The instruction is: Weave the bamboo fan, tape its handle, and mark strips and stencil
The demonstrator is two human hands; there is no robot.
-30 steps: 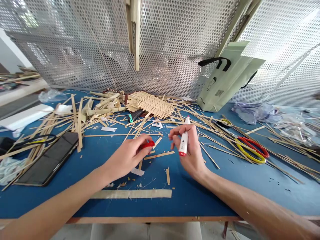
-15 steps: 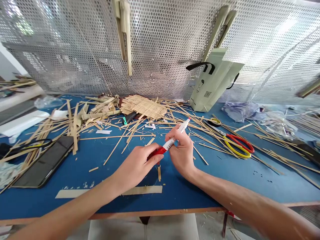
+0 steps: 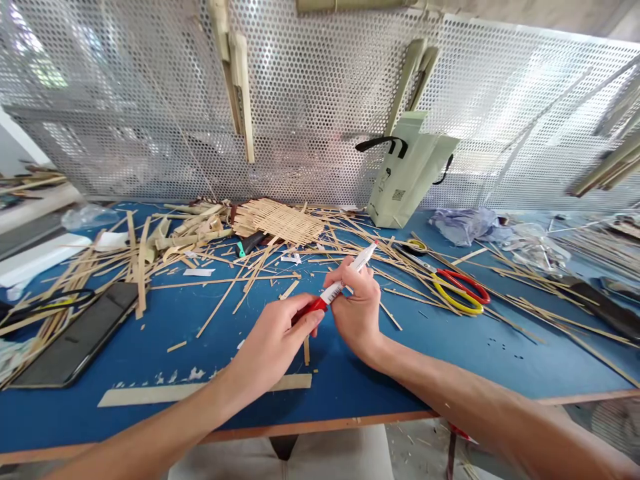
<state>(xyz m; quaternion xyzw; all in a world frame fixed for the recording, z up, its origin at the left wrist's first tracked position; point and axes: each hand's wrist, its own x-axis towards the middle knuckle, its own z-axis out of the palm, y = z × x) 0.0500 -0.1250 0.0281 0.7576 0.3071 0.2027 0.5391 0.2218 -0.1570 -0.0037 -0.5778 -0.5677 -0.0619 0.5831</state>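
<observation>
In front of me, a slim white and red marker pen (image 3: 332, 292) is held slantwise over the table, its white end pointing up and away. My left hand (image 3: 280, 330) is closed on its red lower end, thumb on top. The fingers of my right hand (image 3: 356, 303) curl around the white barrel farther up. Below my hands, a short narrow bamboo strip (image 3: 307, 351) shows in part. A wide flat bamboo strip (image 3: 150, 395) lies near the front edge, partly covered by my left forearm.
Loose bamboo strips surround a woven bamboo piece (image 3: 280, 220). Red-and-yellow-handled scissors (image 3: 457, 291) lie to the right, a phone (image 3: 75, 337) to the left. A pale green bag (image 3: 407, 177) stands at the back by a perforated metal panel (image 3: 310, 100). Crumpled plastic (image 3: 463, 225) lies right.
The view has tilted up slightly and turned right, so the table's things sit farther left and mostly lower. Both hands keep hold of the marker pen, with little visible movement.
</observation>
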